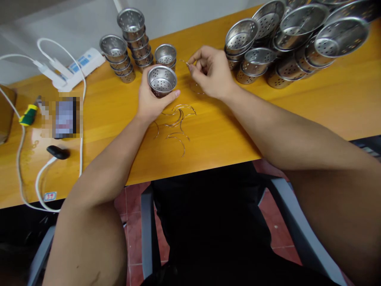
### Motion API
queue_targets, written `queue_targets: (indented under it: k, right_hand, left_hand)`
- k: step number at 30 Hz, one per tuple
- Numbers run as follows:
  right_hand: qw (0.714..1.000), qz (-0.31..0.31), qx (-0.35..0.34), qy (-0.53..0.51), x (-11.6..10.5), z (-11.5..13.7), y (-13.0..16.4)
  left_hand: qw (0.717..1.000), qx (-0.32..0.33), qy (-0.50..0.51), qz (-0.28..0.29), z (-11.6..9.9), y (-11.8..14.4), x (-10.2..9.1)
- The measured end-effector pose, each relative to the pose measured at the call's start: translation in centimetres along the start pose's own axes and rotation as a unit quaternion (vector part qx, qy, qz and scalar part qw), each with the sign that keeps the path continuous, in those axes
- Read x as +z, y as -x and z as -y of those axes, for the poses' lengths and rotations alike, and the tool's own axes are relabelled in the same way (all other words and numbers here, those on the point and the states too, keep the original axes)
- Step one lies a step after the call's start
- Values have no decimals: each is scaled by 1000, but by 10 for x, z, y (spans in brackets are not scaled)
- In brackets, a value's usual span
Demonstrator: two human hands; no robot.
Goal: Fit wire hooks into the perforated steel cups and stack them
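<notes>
1. Head view: the left hand (151,101) is wrapped around a small round perforated steel cup (162,80), fingers and thumb closed on its wall, holding it upright just above the orange wooden table (226,131).
2. The right hand (212,71) pinches one end of a thin curved steel wire handle (195,81) between thumb and fingertips, just right of the cup's rim; whether the wire touches the cup cannot be told.
3. A loose scatter of curved wire handles (178,123) lies on the table near the left wrist.
4. Behind the held cup stand short stacks of matching perforated cups (133,39); a larger heap of them (297,39) fills the far right.
5. At the left lie a white power strip (79,65) with white cables, a yellow-green-handled screwdriver (28,115) and a small black object (58,152).
</notes>
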State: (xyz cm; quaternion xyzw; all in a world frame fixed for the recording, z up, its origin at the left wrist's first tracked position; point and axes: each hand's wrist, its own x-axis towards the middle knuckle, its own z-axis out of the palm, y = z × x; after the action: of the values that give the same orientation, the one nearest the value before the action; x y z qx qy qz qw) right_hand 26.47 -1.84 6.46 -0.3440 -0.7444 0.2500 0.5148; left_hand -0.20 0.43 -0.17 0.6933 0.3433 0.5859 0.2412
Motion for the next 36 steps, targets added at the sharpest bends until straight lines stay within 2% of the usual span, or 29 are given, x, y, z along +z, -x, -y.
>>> queue_targets:
  k: [6, 13, 15, 20, 24, 27, 32, 36]
  right_hand:
    - [1000, 9, 3, -6, -3, -6, -1]
    - [1000, 15, 2, -10, -3, -3, -2]
    - [1000, 15, 1, -6, -3, -2, -1]
    - [1000, 9, 8, -5, -2, -4, -1]
    - [999, 24, 25, -13, -3, -6, -3]
    - [999, 26, 36, -11, -3, -4, -3]
    - [1000, 18, 19, -1, -2, -1, 1]
    - [1000, 15, 8, 15, 0, -2, 1]
  left_hand:
    - [1000, 21, 12, 0, 2, 5, 4]
    - [996, 71, -50, 7, -5, 6, -8]
    - [997, 65, -45, 14, -6, 6, -9]
    - [1000, -7, 4, 24, -11, 5, -3]
    - [1000, -1, 12, 12, -14, 6, 2]
    - [1000, 6, -1, 18, -7, 8, 3]
    - [997, 65, 9, 29, 4, 9, 2]
    - [998, 32, -35, 35, -7, 8, -4]
